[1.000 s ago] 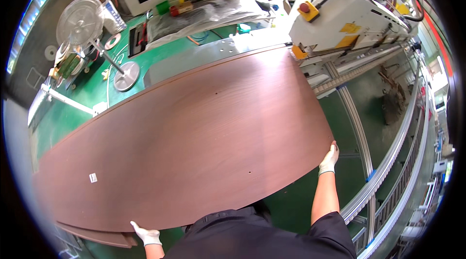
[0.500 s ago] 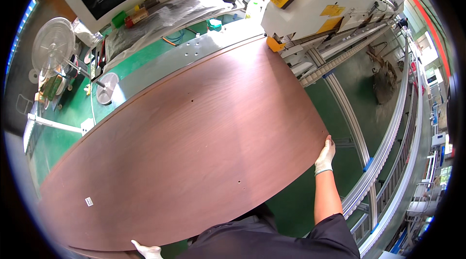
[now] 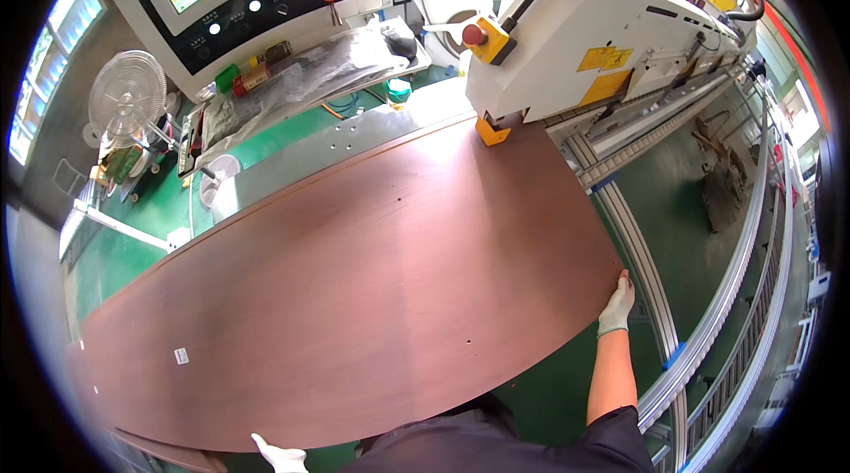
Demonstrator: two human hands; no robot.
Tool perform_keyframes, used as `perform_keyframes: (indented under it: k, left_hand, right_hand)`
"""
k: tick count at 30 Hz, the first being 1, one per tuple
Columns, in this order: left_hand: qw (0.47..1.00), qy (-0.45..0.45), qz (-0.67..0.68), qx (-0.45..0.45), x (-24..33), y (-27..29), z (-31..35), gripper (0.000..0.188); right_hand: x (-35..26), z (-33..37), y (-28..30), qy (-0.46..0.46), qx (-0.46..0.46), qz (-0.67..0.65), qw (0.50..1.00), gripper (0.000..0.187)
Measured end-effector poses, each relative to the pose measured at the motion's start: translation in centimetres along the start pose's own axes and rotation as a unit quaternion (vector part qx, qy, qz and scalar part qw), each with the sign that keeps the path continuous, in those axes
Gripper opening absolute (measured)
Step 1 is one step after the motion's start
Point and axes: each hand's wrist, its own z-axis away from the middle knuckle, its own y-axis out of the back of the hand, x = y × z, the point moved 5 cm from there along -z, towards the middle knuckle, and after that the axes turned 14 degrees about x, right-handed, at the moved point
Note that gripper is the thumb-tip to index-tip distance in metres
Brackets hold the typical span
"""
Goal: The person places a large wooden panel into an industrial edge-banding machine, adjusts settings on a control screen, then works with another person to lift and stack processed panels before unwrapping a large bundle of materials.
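A large brown wood-grain panel (image 3: 354,278) lies in front of me, with a few small drilled holes and a small white label (image 3: 181,356) on its face. My right hand (image 3: 617,306), in a white glove with bare fingertips, grips the panel's right end near the close corner. At the near edge, my left hand (image 3: 280,455), also in a white glove, has its thumb on the rim; the other fingers are hidden beneath. The panel's far edge runs along a grey metal table (image 3: 292,174). Its far right corner reaches under an orange guard (image 3: 492,132) on a white machine.
The white machine (image 3: 549,48) with a red stop button (image 3: 475,35) stands at the far right. A control console (image 3: 257,3) rises behind the table. Aluminium rails (image 3: 642,247) run along the right. A fan (image 3: 128,96) stands at left. Another brown panel (image 3: 168,452) shows at lower left.
The panel has shifted right, and its far right corner now sits further under the machine's orange guard. Both hands have moved right with it. The view has tilted up, showing more of the console.
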Motion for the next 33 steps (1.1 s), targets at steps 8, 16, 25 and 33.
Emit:
perform_keyframes:
  k: [8, 16, 25, 33]
  left_hand:
    - [0.992, 0.101, -0.004, -0.069, -8.7, -4.2, 7.5, 0.075]
    - [0.990, 0.074, 0.024, -0.121, -8.1, -2.3, 6.4, 0.067]
    - [0.997, 0.004, 0.041, -0.067, -3.0, -0.4, 0.6, 0.053]
    - [0.985, 0.112, -0.100, -0.086, -8.7, 1.0, 5.6, 0.039]
  right_hand:
    - [-2.7, -10.5, 0.7, 0.034, -0.040, 0.008, 0.999, 0.049]
    - [3.6, 9.6, 0.2, -0.250, -0.228, -0.181, 0.923, 0.061]
    - [5.6, 19.2, -1.4, -0.391, -0.164, -0.207, 0.882, 0.072]
    - [5.1, 8.8, -0.9, -0.310, -0.157, -0.161, 0.924, 0.068]
